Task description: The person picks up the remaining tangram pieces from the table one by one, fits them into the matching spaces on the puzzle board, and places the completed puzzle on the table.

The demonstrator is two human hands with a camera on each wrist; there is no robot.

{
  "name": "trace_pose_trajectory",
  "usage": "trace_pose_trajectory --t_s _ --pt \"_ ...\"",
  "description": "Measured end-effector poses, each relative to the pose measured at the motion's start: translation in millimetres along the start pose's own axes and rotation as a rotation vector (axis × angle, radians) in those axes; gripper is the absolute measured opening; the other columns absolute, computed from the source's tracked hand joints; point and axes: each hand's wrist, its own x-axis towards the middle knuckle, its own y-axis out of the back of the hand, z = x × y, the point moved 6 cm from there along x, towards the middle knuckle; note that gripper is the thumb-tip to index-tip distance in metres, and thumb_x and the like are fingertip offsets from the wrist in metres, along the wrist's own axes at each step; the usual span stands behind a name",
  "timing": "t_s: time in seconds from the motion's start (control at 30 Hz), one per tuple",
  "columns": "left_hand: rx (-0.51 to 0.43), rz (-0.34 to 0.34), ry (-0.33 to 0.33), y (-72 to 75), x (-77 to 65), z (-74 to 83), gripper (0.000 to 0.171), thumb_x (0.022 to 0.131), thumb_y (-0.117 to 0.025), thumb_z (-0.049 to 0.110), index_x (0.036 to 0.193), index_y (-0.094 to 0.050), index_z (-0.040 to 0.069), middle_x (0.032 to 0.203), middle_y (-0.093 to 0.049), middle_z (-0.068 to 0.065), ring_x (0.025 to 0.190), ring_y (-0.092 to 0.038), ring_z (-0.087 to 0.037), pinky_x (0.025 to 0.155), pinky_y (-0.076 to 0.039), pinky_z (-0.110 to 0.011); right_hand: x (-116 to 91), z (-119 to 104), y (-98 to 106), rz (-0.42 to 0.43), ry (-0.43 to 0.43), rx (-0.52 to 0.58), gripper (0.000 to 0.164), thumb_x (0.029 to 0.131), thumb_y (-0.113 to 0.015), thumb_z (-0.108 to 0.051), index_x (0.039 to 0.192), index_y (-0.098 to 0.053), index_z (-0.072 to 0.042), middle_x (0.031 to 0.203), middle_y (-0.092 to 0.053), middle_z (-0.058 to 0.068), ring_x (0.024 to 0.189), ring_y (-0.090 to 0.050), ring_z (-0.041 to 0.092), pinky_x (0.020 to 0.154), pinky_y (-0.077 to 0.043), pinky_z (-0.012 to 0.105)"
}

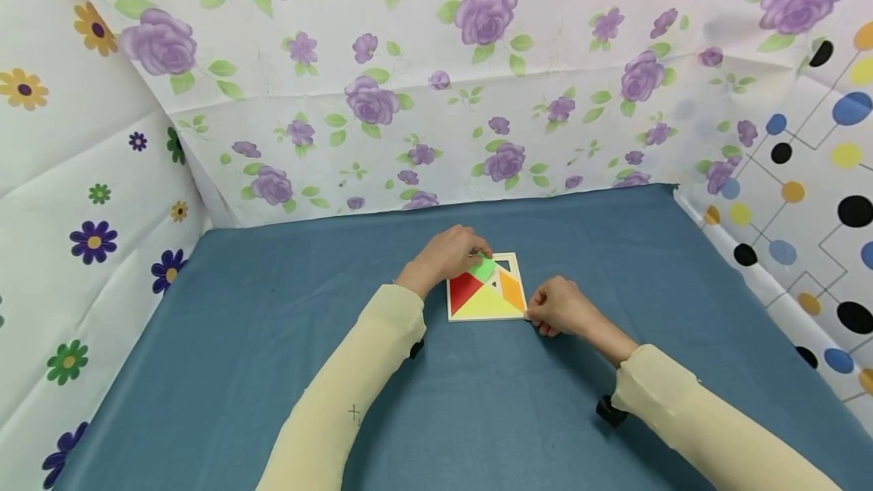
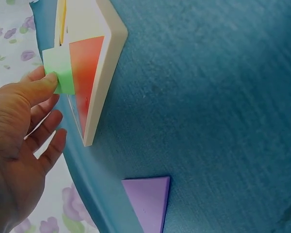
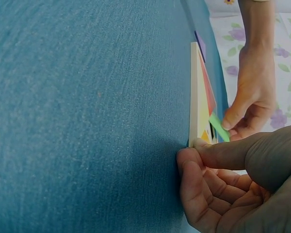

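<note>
A square tangram board (image 1: 486, 319) with a pale rim lies on the blue cloth. In it are a red triangle (image 1: 464, 292), a yellow triangle (image 1: 487, 305) and an orange parallelogram (image 1: 511, 291). My left hand (image 1: 446, 254) pinches a green square piece (image 2: 63, 60) over the board's far left part. In the left wrist view the square is tilted and overlaps the edge of the red piece. At the near right corner, my right hand (image 1: 559, 305) pinches the board's rim between thumb and index finger.
A purple piece (image 2: 150, 199) lies on the cloth beside the board, hidden behind the left hand in the head view. Blue cloth (image 1: 273, 370) covers the table. Flowered sheets (image 1: 409, 44) rise behind and at the left, a dotted one (image 1: 818, 248) at the right.
</note>
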Motion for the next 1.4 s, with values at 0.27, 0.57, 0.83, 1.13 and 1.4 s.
trace_pose_trajectory --t_s 0.27,0.57,0.83,1.13,1.4 --pt "0.030 -0.013 0.006 -3.3 0.7 0.7 0.027 0.104 -0.066 0.022 0.129 -0.075 0.024 0.121 -0.063 -0.001 0.113 -0.052 -0.018 0.100 -0.048 -0.036 -1 -1 1 -0.001 0.011 -0.002 0.018 0.096 -0.072 -0.004 0.078 -0.075 -0.001 0.066 -0.068 0.008 0.056 -0.066 0.018 0.055 -0.058 0.032" --pt "0.048 -0.020 0.006 -7.6 0.8 1.6 0.028 0.103 -0.066 0.022 0.130 -0.074 0.023 0.124 -0.063 -0.002 0.115 -0.052 -0.019 0.101 -0.048 -0.037 -1 -1 1 0.003 0.025 0.006 0.018 0.095 -0.073 -0.003 0.078 -0.075 0.000 0.066 -0.068 0.008 0.056 -0.065 0.018 0.055 -0.058 0.032" --pt "0.095 -0.029 0.003 -9.6 0.3 2.9 0.028 0.103 -0.066 0.023 0.129 -0.075 0.022 0.127 -0.063 -0.003 0.117 -0.052 -0.020 0.101 -0.048 -0.035 -1 -1 0 0.006 0.027 -0.001 0.020 0.095 -0.072 -0.003 0.076 -0.075 -0.001 0.065 -0.067 0.007 0.055 -0.065 0.017 0.054 -0.057 0.032" --pt "0.104 -0.038 0.024 -9.4 -0.6 3.7 0.029 0.103 -0.067 0.026 0.131 -0.074 0.023 0.128 -0.063 -0.002 0.119 -0.051 -0.020 0.105 -0.047 -0.035 -2 -2 0 0.007 0.025 -0.002 0.019 0.096 -0.072 -0.003 0.077 -0.075 -0.001 0.066 -0.068 0.008 0.056 -0.066 0.017 0.055 -0.058 0.032" --pt "0.137 -0.028 0.012 -11.1 -0.9 5.9 0.029 0.103 -0.066 0.024 0.131 -0.074 0.021 0.129 -0.062 -0.004 0.119 -0.051 -0.020 0.105 -0.047 -0.034 -2 -2 0 0.007 0.028 -0.006 0.019 0.096 -0.072 -0.003 0.077 -0.075 -0.001 0.066 -0.068 0.008 0.056 -0.066 0.017 0.055 -0.058 0.032"
